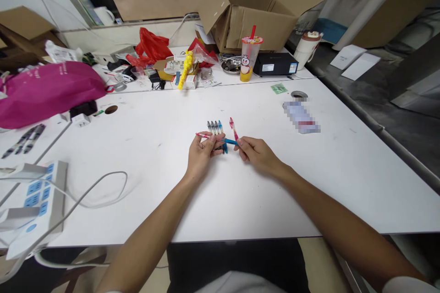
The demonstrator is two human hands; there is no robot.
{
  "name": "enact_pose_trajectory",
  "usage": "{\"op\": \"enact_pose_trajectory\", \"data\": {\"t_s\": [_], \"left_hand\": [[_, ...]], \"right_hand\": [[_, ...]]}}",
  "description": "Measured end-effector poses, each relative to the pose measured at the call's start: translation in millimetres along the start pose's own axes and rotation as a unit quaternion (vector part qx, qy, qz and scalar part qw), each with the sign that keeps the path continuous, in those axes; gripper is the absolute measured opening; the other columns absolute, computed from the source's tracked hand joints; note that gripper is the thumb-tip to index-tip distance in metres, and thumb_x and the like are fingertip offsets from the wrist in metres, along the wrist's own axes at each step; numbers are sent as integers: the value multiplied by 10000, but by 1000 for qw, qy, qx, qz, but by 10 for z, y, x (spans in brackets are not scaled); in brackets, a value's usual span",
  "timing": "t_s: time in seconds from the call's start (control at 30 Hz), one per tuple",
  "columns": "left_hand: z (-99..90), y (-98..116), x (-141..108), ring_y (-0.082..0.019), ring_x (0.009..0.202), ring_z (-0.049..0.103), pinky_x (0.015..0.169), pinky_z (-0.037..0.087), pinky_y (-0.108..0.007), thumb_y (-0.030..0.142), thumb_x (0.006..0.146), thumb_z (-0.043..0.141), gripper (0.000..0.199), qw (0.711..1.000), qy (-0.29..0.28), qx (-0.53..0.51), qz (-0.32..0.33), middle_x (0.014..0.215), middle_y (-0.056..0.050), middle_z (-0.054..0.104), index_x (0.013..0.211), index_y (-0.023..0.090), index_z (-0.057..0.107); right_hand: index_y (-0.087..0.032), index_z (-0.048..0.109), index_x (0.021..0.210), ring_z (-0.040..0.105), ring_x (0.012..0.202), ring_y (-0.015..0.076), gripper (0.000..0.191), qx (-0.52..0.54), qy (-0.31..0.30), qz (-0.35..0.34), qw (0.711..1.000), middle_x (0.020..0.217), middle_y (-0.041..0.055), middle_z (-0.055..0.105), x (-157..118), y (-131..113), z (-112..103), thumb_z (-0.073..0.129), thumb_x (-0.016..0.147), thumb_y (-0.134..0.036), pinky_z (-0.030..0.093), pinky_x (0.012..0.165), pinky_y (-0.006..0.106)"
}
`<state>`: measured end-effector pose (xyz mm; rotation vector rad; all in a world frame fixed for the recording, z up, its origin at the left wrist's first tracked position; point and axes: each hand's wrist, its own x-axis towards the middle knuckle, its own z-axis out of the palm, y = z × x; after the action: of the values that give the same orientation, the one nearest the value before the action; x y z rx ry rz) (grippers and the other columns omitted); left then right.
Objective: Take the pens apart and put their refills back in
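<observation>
My left hand (202, 151) pinches a thin, pink-ended pen part (202, 135) that sticks out to its left. Between my hands a blue pen barrel (229, 141) runs sideways, its right end in the closed fingers of my right hand (256, 151). Whether the pink and blue parts are joined is hidden by my left fingers. A pink pen (233, 126) points away from me, its near end close to my right fingertips. Beyond and partly under my left hand, several dark-tipped pens (212, 126) and a blue pen (220, 126) lie side by side on the white table (261, 201).
A power strip (51, 197) with a looping cable sits at the left, near a magenta bag (55, 87). Along the back stand a drink cup (249, 59), a black box (276, 64) and a cardboard box (257, 27). A tape roll (299, 94) lies at the right.
</observation>
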<state>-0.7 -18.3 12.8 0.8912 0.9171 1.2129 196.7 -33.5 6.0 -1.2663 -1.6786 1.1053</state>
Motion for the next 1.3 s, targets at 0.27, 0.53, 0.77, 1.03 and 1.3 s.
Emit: {"op": "enact_pose_trajectory", "data": {"t_s": [0.27,0.53,0.77,1.03,1.3], "left_hand": [[-44,-26,3,-179,905,743,786,585,-280,453,814,782,382,997,-33,22,68,1027,-115,775,969,192,552],[-32,60,-23,-187,817,740,763,612,-349,413,783,812,764,996,14,19,86,982,-52,768,1385,279,362],[-67,98,-15,-159,707,708,609,583,-268,399,824,762,598,996,1,43,77,884,-46,751,1330,251,482],[-99,76,13,-177,731,717,632,582,-281,460,811,769,704,996,-13,57,64,905,-52,762,1405,270,443],[-99,45,26,-173,769,708,684,584,-313,424,869,721,661,996,-57,66,28,1023,-103,757,1427,246,414]], "right_hand": [[-226,540,778,415,556,127,372,28,-65,1,998,608,-42,477,-30,-84,15,454,1008,-505,346,561,286],[-214,630,961,483,594,136,378,96,-35,-10,995,684,-16,564,-8,-24,14,484,981,-563,409,589,292],[-201,643,812,454,559,131,415,45,-12,-5,999,611,-20,531,-8,-28,-38,492,984,-548,371,564,296],[-263,677,1150,572,669,144,262,-29,-38,-86,995,828,5,676,-48,-52,-4,622,931,-395,455,616,293],[-304,629,1311,648,775,146,406,-121,-97,-244,957,1109,30,734,-104,-72,86,673,909,-330,516,669,296]]}}
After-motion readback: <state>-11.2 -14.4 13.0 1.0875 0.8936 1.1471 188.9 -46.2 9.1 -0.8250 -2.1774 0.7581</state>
